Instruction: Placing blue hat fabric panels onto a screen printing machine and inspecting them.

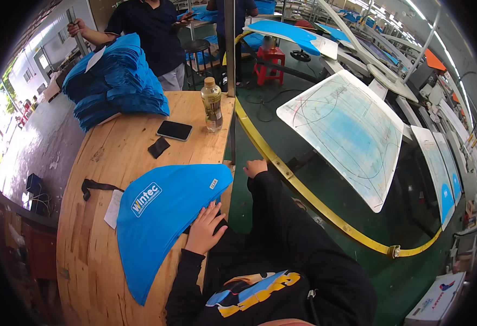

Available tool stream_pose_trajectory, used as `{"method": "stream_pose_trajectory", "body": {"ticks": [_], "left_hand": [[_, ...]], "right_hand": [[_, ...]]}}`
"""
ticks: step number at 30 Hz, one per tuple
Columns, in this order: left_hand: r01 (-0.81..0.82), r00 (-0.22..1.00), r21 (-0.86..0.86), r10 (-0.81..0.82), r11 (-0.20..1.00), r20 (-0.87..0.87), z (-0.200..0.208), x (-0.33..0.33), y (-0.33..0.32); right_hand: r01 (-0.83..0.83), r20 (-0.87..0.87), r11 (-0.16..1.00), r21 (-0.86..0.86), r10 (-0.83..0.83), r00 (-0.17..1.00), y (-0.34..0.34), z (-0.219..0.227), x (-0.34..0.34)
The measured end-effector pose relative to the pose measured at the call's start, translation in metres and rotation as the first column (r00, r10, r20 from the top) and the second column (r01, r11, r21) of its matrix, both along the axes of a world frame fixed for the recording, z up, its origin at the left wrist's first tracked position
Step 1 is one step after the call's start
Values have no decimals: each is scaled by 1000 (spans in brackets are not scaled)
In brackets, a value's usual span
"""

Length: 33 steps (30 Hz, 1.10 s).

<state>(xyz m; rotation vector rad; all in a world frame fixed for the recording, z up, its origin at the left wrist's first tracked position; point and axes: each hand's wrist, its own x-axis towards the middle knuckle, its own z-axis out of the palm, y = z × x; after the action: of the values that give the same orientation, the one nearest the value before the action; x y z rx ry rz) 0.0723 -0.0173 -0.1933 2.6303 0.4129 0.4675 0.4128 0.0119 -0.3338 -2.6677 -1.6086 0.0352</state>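
- From my end of the feed, the blue cloth [159, 223] lies flat on the wooden table [92, 266], right in front of the wearer, print side up, its right tip by the table's edge
- My guess: light and soft, floppy if lifted by 1 corner, not fragile, maybe a bit slidey on smooth wood
- The lower right edge looks like several layers, so I'd reckon they could shift apart if I only pinched the top 1
- Left grip [205, 229]: fingers spread and laid flat at that layered edge, not clamped on anything
- Right grip [256, 168]: off past the table edge, near the yellow rail [347, 227], fingers look curled, can't tell if anything's in there
- I'd take hold with 2 hands, thumbs on top and fingers under every layer, 1 at each end
- Watch the paper slip [112, 209] and black strap [100, 185] poking out on the left, they could snag or drag along
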Motion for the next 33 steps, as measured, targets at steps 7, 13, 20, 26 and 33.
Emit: {"method": "stream_pose_trajectory", "body": {"ticks": [7, 13, 20, 26, 33], "left_hand": [[-3, 1000, -4, 3, 1000, -4, 3, -1, -2], [10, 998, 41, -13, 999, 61, 15, 0, -5], [48, 978, -18, -43, 999, 205, 32, 48, -21], [284, 923, 81, -295, 956, 247, 58, 153, -44], [540, 788, 38, -521, 841, 328, 80, 282, -92]], "right_hand": [[-3, 13, 999, 33, 3, 1000, -4, 3, -7], [-10, -17, 993, 120, 12, 1000, -16, 13, -17], [-179, 26, 905, 386, 183, 983, -59, 16, -38], [-344, -130, 794, 502, 462, 877, -115, 21, -54], [253, -650, 692, 676, 397, 648, -236, 120, -33]]}}
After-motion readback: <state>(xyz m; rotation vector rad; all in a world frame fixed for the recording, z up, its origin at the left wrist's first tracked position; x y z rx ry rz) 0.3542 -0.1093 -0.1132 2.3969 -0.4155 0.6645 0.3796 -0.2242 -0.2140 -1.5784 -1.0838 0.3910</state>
